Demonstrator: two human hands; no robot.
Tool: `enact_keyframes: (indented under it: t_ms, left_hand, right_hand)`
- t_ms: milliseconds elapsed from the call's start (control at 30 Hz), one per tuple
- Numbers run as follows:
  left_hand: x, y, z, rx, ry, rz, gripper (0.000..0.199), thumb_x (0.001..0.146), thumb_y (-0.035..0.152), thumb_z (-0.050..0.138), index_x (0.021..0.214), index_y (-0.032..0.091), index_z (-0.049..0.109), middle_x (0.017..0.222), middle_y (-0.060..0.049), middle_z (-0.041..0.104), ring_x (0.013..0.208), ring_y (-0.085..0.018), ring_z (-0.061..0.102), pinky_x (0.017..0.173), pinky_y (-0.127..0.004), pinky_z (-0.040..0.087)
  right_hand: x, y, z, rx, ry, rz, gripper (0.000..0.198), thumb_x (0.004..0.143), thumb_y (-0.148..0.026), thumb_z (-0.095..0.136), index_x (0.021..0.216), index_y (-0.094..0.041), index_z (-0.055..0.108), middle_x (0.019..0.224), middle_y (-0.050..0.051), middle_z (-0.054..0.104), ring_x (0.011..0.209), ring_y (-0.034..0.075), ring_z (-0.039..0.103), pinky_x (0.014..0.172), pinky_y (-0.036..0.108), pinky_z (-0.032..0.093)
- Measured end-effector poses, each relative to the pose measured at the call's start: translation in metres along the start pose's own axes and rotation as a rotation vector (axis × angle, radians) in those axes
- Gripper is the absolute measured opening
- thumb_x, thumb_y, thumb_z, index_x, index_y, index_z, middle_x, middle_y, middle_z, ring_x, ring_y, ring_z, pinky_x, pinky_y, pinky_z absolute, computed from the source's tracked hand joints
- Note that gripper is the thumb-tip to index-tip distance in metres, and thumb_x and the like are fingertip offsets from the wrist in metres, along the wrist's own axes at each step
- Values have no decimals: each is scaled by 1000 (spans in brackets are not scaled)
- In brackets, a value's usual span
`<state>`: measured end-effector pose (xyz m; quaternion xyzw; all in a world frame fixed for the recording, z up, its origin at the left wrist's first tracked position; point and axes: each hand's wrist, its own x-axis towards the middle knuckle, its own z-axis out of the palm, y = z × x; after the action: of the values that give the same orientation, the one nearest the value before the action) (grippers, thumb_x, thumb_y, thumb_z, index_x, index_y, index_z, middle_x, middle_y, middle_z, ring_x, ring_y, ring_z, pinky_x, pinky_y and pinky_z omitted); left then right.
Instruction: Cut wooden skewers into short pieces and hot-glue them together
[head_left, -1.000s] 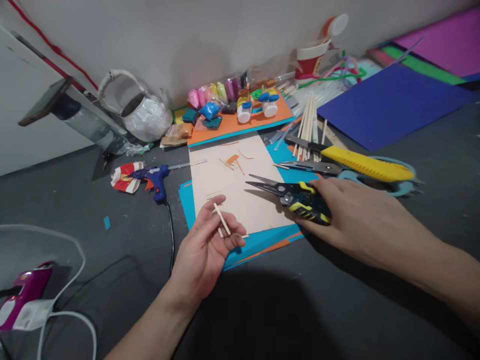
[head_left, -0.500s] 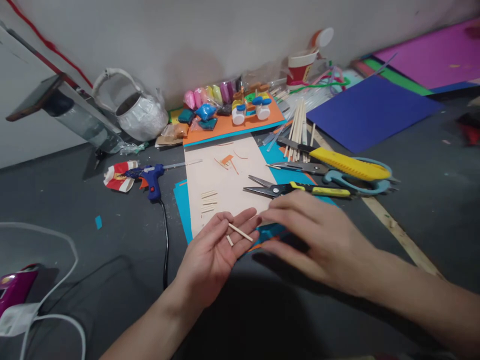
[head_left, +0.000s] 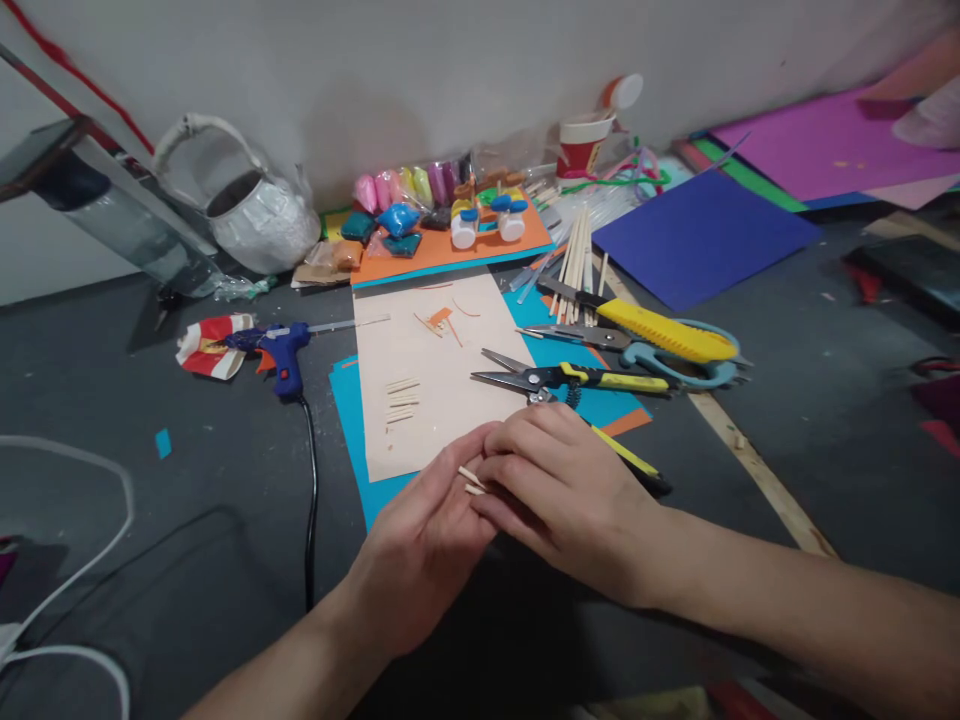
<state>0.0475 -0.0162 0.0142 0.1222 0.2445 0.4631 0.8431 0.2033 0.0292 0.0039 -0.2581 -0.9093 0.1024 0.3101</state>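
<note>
My left hand (head_left: pixel 424 540) is turned palm up above the near edge of a cream sheet (head_left: pixel 442 440), with its fingertips behind my other hand. Two short pieces of wooden stick (head_left: pixel 470 476) rest in its cupped palm. My right hand (head_left: pixel 574 490) reaches across from the right, its fingers closed over the sticks' right ends against the left palm. Several short cut sticks (head_left: pixel 403 399) lie in a row on the sheet. Just beyond my right hand, black-and-yellow snips (head_left: pixel 536 378) lie with their blades apart.
A blue glue gun (head_left: pixel 285 355) lies left, its black cord (head_left: pixel 309 500) trailing nearer. Blue-handled scissors (head_left: pixel 637 350), a yellow cutter (head_left: pixel 667 330) and long wooden sticks (head_left: pixel 576 265) lie right. Bagged clay (head_left: pixel 397 220) is behind. At the far right edge, part of another person's arm shows.
My right hand has moved left onto the sticks in my left palm and closed its fingers there. The view has shifted slightly, uncovering more of the snips.
</note>
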Motion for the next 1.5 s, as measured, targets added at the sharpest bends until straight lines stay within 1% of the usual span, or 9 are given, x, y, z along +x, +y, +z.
enact_keyframes:
  t_ms: [167,333,400,500,633,767,1000,1233,1500]
  left_hand:
    - [2,-3,0,51,-36,-1,44,103,40,36,133,16,58,132,-10,61,134,-24,47,116,-36,32]
    - [-1,-4,0,122,16,17,43,100,44,44,133,20,58,133,-9,60,131,-24,50,111,-36,38]
    - [-3,-2,-2,211,62,31,39,99,42,47,127,19,61,124,-10,64,119,-23,59,104,-36,45]
    - [-5,2,-6,366,112,-22,33,98,42,49,102,14,66,93,-8,68,85,-17,67,84,-31,54]
    - [-6,8,-12,433,107,-189,40,90,51,59,75,14,60,64,-1,57,51,-10,54,51,-23,54]
    - [-5,12,-19,429,44,-323,38,86,51,64,75,15,59,57,1,57,42,-8,50,40,-19,50]
    - [-4,12,-24,393,62,-355,31,86,43,64,75,14,62,53,1,60,34,-8,52,32,-15,45]
    - [-5,12,-15,541,182,-283,26,80,36,65,64,16,59,49,3,53,38,-7,45,31,-14,41]
    - [-5,13,-9,736,171,-275,34,84,45,60,67,16,56,54,3,56,40,-7,50,37,-15,42]
  right_hand:
    - [-2,-3,2,26,8,39,15,92,-17,56,81,-14,66,85,9,68,82,21,55,75,39,44]
    - [-2,-1,-3,88,28,44,10,91,-14,57,83,-17,63,87,7,68,84,20,57,76,37,46]
    - [-2,2,-8,36,72,-3,8,90,-14,59,84,-17,63,87,7,69,85,20,58,76,38,47]
    - [0,6,-17,-93,120,-136,8,91,-14,58,85,-17,63,87,7,71,85,22,58,80,41,48]
    - [3,7,-27,-59,89,-235,16,94,-10,48,92,-18,62,83,4,73,82,18,62,85,36,51]
    - [3,5,-31,-7,31,-238,18,95,-12,44,101,-15,60,82,6,72,79,16,64,86,33,53]
    - [2,7,-31,-68,-33,-274,21,97,-14,43,96,-14,64,82,6,73,82,16,64,88,33,51]
    - [1,13,-29,-134,-83,-369,30,97,-12,42,84,-13,69,80,8,73,83,21,65,87,39,52]
    - [1,15,-29,-198,-124,-420,38,99,-12,37,81,-15,70,77,7,72,76,21,64,79,39,53]
